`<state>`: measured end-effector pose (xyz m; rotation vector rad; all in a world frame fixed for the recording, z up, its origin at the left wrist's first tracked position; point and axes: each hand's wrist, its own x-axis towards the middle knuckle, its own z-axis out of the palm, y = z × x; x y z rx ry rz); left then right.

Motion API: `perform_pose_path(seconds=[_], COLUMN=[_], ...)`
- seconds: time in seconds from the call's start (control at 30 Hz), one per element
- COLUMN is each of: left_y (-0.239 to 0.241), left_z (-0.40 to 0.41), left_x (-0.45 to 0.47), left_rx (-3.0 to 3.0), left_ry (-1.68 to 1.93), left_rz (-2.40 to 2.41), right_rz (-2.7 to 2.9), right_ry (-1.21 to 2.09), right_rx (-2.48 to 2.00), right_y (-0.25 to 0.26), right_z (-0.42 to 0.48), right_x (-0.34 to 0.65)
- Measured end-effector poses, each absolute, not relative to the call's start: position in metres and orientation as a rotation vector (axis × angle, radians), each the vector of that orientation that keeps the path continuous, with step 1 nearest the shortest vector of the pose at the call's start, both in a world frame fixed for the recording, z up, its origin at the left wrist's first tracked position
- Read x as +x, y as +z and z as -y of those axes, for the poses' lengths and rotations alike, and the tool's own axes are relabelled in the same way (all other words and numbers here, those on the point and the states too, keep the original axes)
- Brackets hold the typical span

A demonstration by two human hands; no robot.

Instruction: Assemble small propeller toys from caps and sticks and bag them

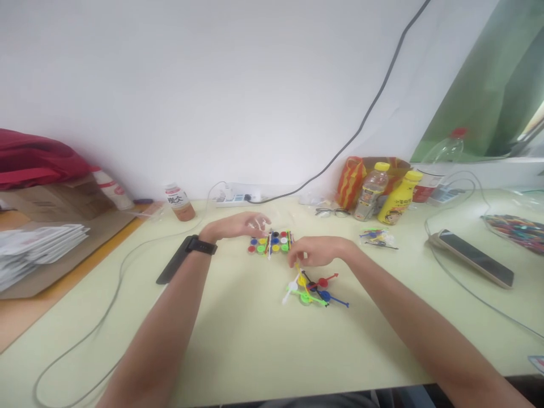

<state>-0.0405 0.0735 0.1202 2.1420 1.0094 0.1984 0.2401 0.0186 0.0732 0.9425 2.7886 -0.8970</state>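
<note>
My left hand [244, 225], with a black watch on its wrist, curls its fingers and thumb round crumpled clear plastic [257, 224], which looks like a bag. Just beyond and between my hands lie small round discs [276, 248] in red, yellow, blue, green, white and black, set out in rows with thin arrow pieces among them. My right hand [314, 251] is closed in a pinch, fingertips down, on a yellow arrow spinner [298, 265]. Below it is a loose pile of arrow spinners: white [293, 287], green [305, 298], red [323, 282] and blue [326, 296].
A small packet of coloured pieces [376, 237] and a phone [476, 258] lie to the right. Glasses [332, 212], bottles [394, 198] and a power strip [233, 197] stand along the wall. Left are a dark phone [174, 262], a drink bottle [180, 203] and a loose cable [121, 272].
</note>
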Motion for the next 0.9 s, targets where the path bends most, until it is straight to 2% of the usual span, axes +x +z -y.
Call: perform_pose_path(seconds=[0.3,0.53,0.9], left_y=[0.119,0.121,0.116], left_z=[-0.073,-0.071,-0.071], left_x=[-0.035,-0.033,-0.031], left_rx=[2.097,2.095,2.017], left_ry=[0.211,0.223,0.219], left_rz=[-0.920,-0.854,-0.740], right_rz=[-2.763,-2.736,-2.702], right_ry=[-0.870,-0.746,-0.760], right_rx=[0.792,0.936,0.853], right_y=[0.080,0.086,0.100], right_z=[-0.009,0.000,0.013], right_x=[0.234,0.230,0.222])
